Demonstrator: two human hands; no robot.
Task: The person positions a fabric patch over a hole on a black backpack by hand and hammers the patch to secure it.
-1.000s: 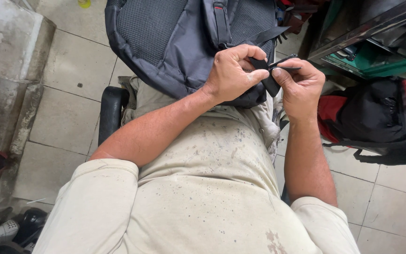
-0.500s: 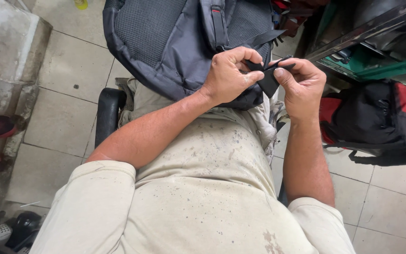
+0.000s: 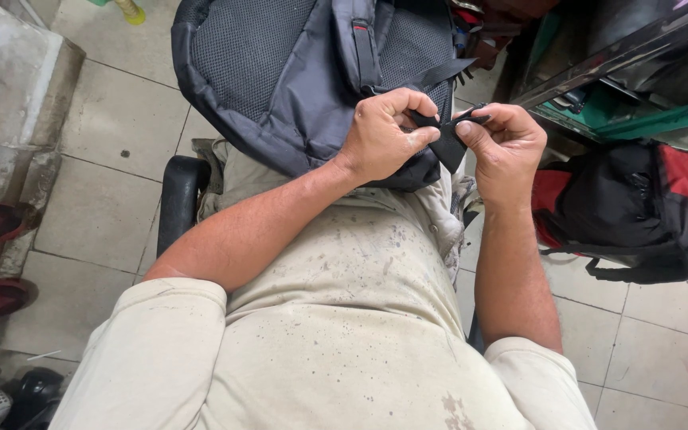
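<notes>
Since a second ago both hands have drifted slightly left in the frame, the grip unchanged — the left hand [image 3: 380,135] and right hand [image 3: 503,147] pinch the black strap [image 3: 447,143] shut at upper centre (against the grey backpack [image 3: 280,72] on the lap). Tiled floor [image 3: 97,207]; a red-and-black bag [image 3: 639,207] at right.

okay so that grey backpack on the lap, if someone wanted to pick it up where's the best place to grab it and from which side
Probably the shoulder strap running up the mesh back panel of the grey backpack. It lies exposed on top, facing the camera, so come from above and hook fingers under it. The lower corner is taken: the left hand and right hand both pinch the black webbing strap there.
</notes>
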